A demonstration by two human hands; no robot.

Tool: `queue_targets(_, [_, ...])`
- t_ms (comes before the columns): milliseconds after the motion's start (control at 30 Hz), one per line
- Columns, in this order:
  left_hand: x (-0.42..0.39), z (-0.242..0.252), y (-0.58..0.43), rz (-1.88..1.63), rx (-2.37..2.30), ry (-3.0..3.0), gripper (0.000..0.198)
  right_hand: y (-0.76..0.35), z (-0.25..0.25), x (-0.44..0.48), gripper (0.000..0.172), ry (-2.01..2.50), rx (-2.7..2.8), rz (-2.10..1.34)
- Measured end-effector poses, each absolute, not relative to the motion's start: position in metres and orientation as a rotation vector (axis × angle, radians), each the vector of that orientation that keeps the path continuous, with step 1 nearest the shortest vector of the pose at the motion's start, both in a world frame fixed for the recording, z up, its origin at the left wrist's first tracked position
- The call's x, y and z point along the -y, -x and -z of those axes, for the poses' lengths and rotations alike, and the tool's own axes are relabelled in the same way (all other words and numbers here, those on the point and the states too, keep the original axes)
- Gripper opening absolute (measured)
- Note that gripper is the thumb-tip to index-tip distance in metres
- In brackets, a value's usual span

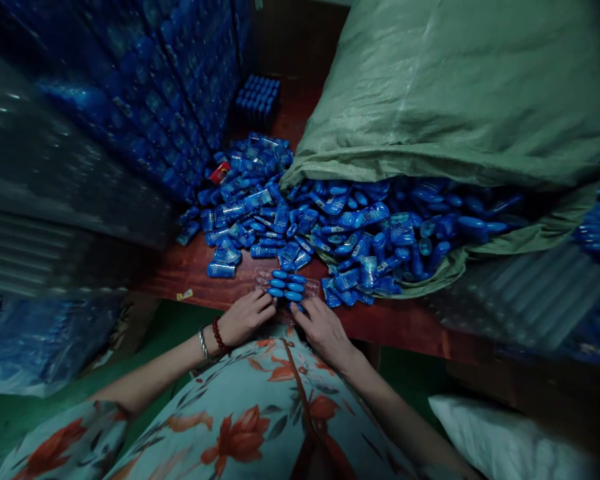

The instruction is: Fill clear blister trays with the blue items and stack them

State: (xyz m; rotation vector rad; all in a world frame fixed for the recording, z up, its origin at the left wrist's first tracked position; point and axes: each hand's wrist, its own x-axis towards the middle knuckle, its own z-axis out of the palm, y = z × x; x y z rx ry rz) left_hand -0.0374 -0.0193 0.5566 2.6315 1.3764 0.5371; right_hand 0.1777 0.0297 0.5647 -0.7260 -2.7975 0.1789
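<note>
Small blue bottles point(286, 285) stand in short rows on a clear plastic tray point(311, 288) at the table's near edge, right in front of my body. My left hand point(250, 315) is at the tray's near left corner, fingers bent and pressed together; what they hold, if anything, is hidden. At the near right corner my right hand point(324, 328) has its fingers curled around a blue bottle point(299, 307), mostly covered by them. Just beyond the tray lies a loose heap of blue wrapped bottles point(260, 220), a red one point(220, 173) among them.
A big green woven sack point(445, 100) lies at the right, its mouth spilling bottles onto the red-brown table point(180, 270). Wrapped stacks of blue bottles point(145, 87) rise at the left. Clear ribbed trays point(525, 300) are stacked at the right. A block of bottles point(258, 100) stands at the back.
</note>
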Motion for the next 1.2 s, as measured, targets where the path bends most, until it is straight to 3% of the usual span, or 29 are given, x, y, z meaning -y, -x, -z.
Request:
queue_targets(200, [0.018, -0.558, 0.034, -0.509, -1.354, -2.647, 0.025, -0.155, -0.56, -0.023, 0.025, 0.737, 2.76, 0.023])
queue_targets(467, [0.019, -0.558, 0.036, -0.459, -1.364, -2.58, 0.027, -0.166, -0.543, -0.018, 0.032, 0.823, 2.673, -0.09])
queue_targets(767, [0.01, -0.556, 0.018, -0.288, -1.326, -2.723, 0.016, -0.168, -0.522, -0.012, 0.033, 0.9, 2.552, -0.029])
queue_targets(967, [0.021, -0.548, 0.048, -0.708, -1.327, -2.677, 0.032, -0.179, -0.541, -0.045, 0.045, 0.797, 2.434, -0.304])
queue_targets(1067, [0.022, -0.543, 0.074, -0.957, -1.737, -2.417, 0.029, -0.173, -0.557, -0.085, 0.05, 0.928, 2.568, -0.212])
queue_targets(1133, [0.019, -0.538, 0.092, -0.955, -2.17, -2.082, 0.023, -0.161, -0.567, -0.113, 0.053, 0.922, 2.769, -0.092])
queue_targets(1200, [0.015, -0.53, 0.11, -0.88, -2.436, -1.775, 0.032, -0.145, -0.573, -0.135, 0.055, 0.805, 2.957, 0.0])
